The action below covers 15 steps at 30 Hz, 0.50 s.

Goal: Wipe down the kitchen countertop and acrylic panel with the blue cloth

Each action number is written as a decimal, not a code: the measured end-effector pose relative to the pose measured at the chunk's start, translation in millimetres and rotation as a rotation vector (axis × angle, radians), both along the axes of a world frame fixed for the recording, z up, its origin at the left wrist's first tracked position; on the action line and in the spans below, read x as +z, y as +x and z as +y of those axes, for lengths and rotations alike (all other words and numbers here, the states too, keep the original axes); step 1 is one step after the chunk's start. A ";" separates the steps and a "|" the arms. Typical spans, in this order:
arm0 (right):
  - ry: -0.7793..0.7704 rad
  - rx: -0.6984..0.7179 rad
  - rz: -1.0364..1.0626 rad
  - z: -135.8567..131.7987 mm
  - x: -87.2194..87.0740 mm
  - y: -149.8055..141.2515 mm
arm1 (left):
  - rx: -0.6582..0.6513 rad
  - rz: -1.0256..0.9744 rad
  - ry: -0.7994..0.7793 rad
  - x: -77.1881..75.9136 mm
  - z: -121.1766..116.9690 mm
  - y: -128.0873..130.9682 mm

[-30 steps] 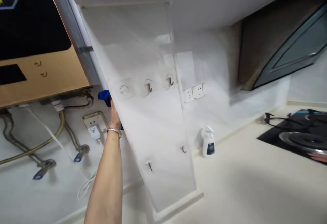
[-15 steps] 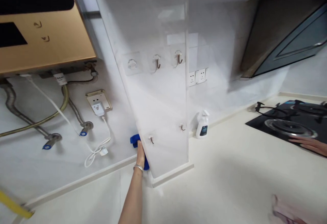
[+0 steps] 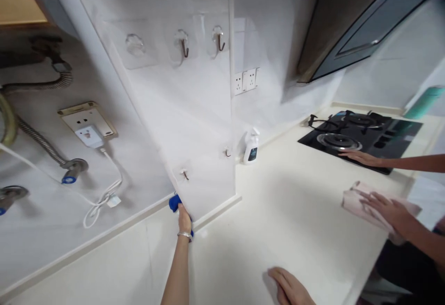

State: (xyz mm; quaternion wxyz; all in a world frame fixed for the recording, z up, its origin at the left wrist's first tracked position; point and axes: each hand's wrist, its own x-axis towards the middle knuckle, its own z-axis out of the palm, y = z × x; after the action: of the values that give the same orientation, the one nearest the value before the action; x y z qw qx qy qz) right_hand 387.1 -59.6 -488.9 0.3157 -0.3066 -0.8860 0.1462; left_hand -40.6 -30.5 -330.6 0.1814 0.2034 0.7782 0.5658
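Note:
My left hand [image 3: 184, 219] presses a blue cloth [image 3: 175, 202] against the left side of the wall pillar, low down by the countertop. Parts of the cloth show above and below the hand; the rest is hidden behind it. A bracelet circles that wrist. At the bottom of the view my right hand [image 3: 290, 287] rests on the pale countertop [image 3: 264, 231], its fingers extended loosely and pointing left, with no object in them. The pillar [image 3: 205, 124] carries several clear stick-on hooks.
A white spray bottle [image 3: 251, 146] stands right of the pillar. Another person wipes with a pink cloth [image 3: 354, 198], their other hand at the black gas hob [image 3: 378, 131]. A range hood [image 3: 333, 22] hangs above. Plugged cable and pipe valves [image 3: 73, 170] line the left wall.
The view has shifted left-to-right and closer, bringing in the other person's arms and my right hand. My left hand with the blue cloth is lower, nearer the pillar's base.

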 end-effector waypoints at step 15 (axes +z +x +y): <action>-0.032 0.067 0.119 0.0 12.2 -11.8 | 0.053 0.546 -0.485 -33.2 -42.3 92.9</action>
State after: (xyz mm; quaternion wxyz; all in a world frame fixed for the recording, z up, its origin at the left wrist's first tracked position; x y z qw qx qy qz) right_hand 375.3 -59.6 -476.7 0.3575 -0.2724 -0.8731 0.1890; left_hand 52.3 -72.8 -363.8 -0.0045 0.2778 0.9146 0.2940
